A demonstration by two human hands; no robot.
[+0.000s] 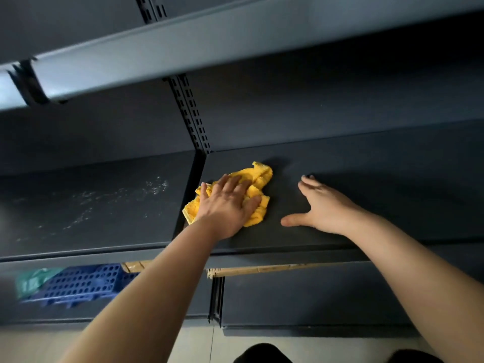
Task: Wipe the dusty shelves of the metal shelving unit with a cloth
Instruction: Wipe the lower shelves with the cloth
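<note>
A crumpled yellow cloth [258, 176] lies on the dark metal shelf [392, 195], near that shelf's left end. My left hand [227, 205] presses flat on the cloth with fingers spread, covering its middle. My right hand [319, 205] rests flat on the bare shelf to the right of the cloth, fingers apart, holding nothing. The neighbouring shelf [91, 205] to the left carries pale dust streaks.
A slotted upright post [191, 113] divides the two shelf bays. Another shelf [235, 40] overhangs above. Below on the left sit a blue perforated crate [83, 284] and a green bag [31, 281]. A wooden strip [275, 269] shows under the shelf edge.
</note>
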